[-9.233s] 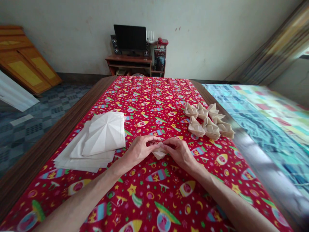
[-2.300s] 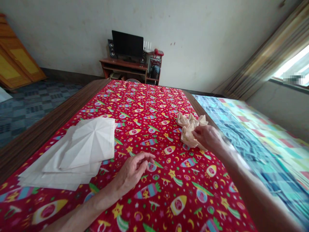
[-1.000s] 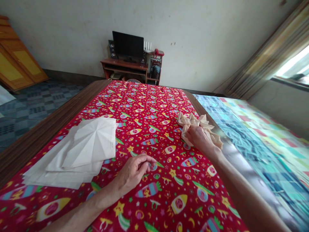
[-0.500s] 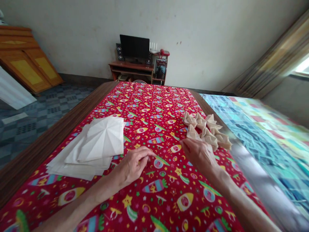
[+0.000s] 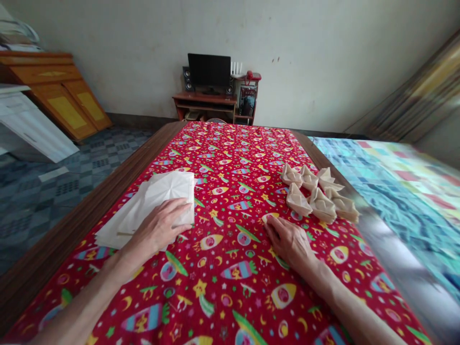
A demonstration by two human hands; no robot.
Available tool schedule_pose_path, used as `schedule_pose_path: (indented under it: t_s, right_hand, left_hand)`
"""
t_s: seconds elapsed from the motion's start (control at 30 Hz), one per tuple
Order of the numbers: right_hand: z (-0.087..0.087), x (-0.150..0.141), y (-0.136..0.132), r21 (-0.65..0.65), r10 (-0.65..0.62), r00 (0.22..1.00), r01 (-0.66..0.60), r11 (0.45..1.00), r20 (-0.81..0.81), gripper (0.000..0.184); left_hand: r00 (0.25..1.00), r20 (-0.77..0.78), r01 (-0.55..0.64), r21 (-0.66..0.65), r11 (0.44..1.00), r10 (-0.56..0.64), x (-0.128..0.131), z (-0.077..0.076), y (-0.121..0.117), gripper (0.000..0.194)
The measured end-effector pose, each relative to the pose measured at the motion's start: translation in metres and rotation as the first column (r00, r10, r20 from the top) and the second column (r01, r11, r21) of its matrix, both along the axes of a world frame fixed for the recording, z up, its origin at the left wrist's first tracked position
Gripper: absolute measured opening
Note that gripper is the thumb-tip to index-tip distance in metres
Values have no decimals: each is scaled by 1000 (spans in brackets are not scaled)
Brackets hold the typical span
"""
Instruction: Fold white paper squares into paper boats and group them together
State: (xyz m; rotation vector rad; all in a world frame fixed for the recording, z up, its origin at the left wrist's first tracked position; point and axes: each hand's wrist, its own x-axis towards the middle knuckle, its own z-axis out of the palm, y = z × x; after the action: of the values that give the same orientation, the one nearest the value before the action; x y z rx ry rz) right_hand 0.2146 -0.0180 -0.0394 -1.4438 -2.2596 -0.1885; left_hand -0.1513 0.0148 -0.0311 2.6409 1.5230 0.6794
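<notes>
My left hand (image 5: 163, 223) lies on a stack of creased white paper sheets (image 5: 161, 187), its fingers stretched across the lower right part of the top sheet and its thumb apart from them near the corner. Fold lines radiate from a point on that sheet. On the right, my right hand (image 5: 289, 239) rests on the red patterned tablecloth (image 5: 230, 249) with its fingers curled in; nothing shows in them. Just beyond it are several cream folded paper pieces with pointed tips (image 5: 299, 200), grouped in two rows.
The cloth covers a dark wooden table (image 5: 143, 163). Along its right side lies a blue checked bed cover (image 5: 381, 191). Beyond the far end stands a small desk (image 5: 204, 98) with a monitor (image 5: 209, 72). A wooden cabinet (image 5: 61, 96) stands at the left.
My left hand has moved left from the bare cloth onto the paper stack. My right hand has drawn back from the folded pieces towards me. The view has turned slightly left.
</notes>
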Motion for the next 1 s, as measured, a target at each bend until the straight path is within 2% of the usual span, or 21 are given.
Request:
schedule_pose_path:
  t_s: [0.27, 0.53, 0.8, 1.0]
  right_hand:
    - [-3, 2, 0, -25, 0, 1000, 0, 1000, -4, 21]
    - [-1, 1, -1, -45, -12, 1000, 12, 999, -15, 21]
    - [1, 1, -2, -50, -6, 1000, 6, 999, -3, 21]
    - [1, 0, -2, -49, -1, 1000, 0, 999, -17, 21]
  left_hand:
    - [996, 88, 28, 22, 999, -30, 1, -5, 0, 46]
    - [994, 29, -108, 74, 991, 106, 19, -1, -9, 37]
    - [976, 197, -103, 27, 994, 96, 16, -2, -7, 30]
    - [965, 213, -172, 63, 983, 155, 21, -4, -9, 16]
